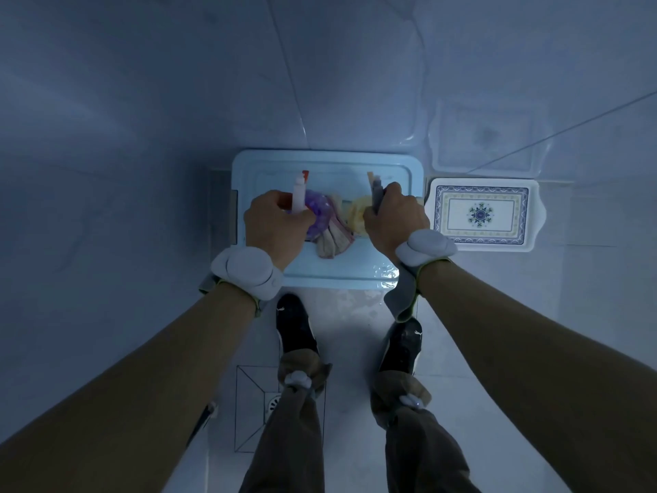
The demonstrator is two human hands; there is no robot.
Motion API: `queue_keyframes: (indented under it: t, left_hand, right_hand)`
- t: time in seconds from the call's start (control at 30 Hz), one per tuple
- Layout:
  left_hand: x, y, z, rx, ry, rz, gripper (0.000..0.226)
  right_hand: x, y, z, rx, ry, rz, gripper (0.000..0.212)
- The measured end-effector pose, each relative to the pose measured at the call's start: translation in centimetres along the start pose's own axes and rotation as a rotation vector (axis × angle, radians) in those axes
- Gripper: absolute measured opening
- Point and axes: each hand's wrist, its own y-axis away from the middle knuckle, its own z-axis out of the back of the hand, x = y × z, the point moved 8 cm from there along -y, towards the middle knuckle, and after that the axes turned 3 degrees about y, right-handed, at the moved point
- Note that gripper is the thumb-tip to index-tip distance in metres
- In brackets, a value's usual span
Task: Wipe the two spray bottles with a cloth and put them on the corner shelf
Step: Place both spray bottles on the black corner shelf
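Two spray bottles stand on a light blue box lid (387, 165). My left hand (272, 225) grips the purple bottle (318, 209), whose white sprayer with a red tip points away from me. My right hand (393, 217) is closed around the neck of the yellow bottle (357, 215), which has a grey sprayer. A crumpled pinkish cloth (334, 238) lies on the lid between the two bottles, touching both. Neither hand holds the cloth. The corner shelf is not in sight.
A white patterned tray (481, 213) lies on the floor right of the box, by the tiled wall. My two black shoes (295, 325) stand just in front of the box. A floor drain (272, 403) sits at my left foot.
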Motion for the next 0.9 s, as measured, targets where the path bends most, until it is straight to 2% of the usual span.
queue_keyframes:
  t: [0.13,0.23,0.37,0.57,0.73,0.9]
  left_hand:
    - [-1.5,1.5,1.0,-0.03,0.005,-0.085,0.015]
    - [-4.0,4.0,3.3,-0.068,0.042,-0.18,0.011]
    - [-9.0,8.8,8.0,-0.164,0.072,-0.283,0.019]
    - [-19.1,20.2,18.3,-0.32,0.198,-0.398,0.017]
    - [-26.7,29.1,25.5,-0.419,0.21,-0.509,0.014]
    - [-35.3,37.5,34.2,-0.585,0.235,-0.656,0.009]
  right_hand:
    - [1.4,2.0,2.5,-0.112,-0.054,0.1,0.028]
    - [2.9,5.0,6.5,-0.202,-0.117,0.179,0.026]
    - [4.6,9.3,12.4,-0.254,-0.201,0.259,0.025]
    - [8.2,20.2,26.8,-0.431,-0.277,0.41,0.021]
    - [11.4,28.8,37.4,-0.576,-0.377,0.509,0.021]
    - [17.0,37.7,48.1,-0.708,-0.432,0.692,0.021]
